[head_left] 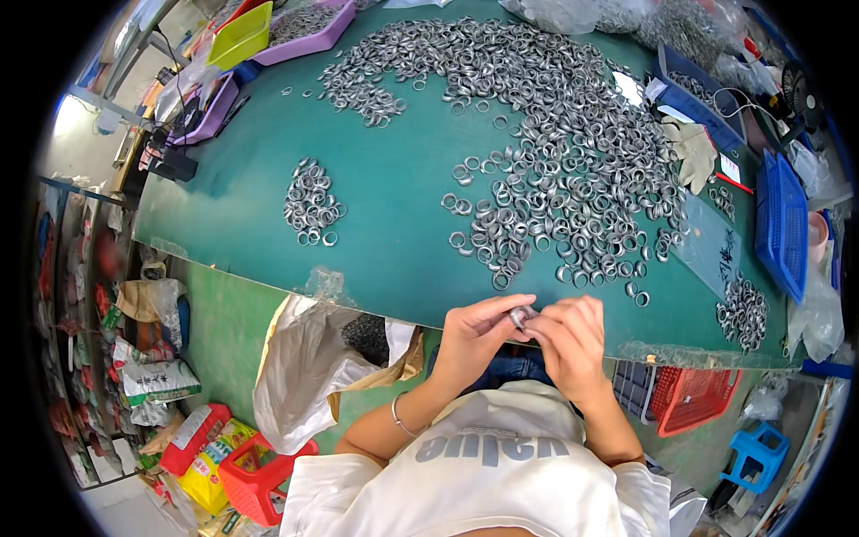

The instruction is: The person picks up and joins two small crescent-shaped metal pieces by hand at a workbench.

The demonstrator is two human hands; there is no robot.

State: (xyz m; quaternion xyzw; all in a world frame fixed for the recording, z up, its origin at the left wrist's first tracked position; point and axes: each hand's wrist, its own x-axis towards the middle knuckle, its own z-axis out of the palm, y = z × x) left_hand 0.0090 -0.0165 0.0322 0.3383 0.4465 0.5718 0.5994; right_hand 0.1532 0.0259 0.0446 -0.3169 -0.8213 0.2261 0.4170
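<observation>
One metal ring [518, 317] is located at the near edge of the green table [385, 215], between the fingertips of both hands. The left hand [474, 338] is closed on the ring with thumb and forefinger; the right hand [573, 340] is closed on it from the opposite side. The fingers cover part of the ring, so their exact contact points are hard to make out.

Beyond the hands lies one large pile of rings [573, 152], too dense to count. Three smaller groups are present: one left group [311, 201], one group at the near right corner [743, 311], and one small cluster [723, 202] above it. Two loose rings lie apart at the upper left.

One clear sheet [702, 246] lies between the large pile and the corner group. One glove [693, 154] lies beside the pile, near one blue bin [702, 103]. Two purple trays [318, 34] and one yellow-green tray [240, 38] stand at the upper left.

Below the table edge are one open sack [291, 385], one red basket [693, 401], one red stool [255, 483] and one blue stool [758, 455].
</observation>
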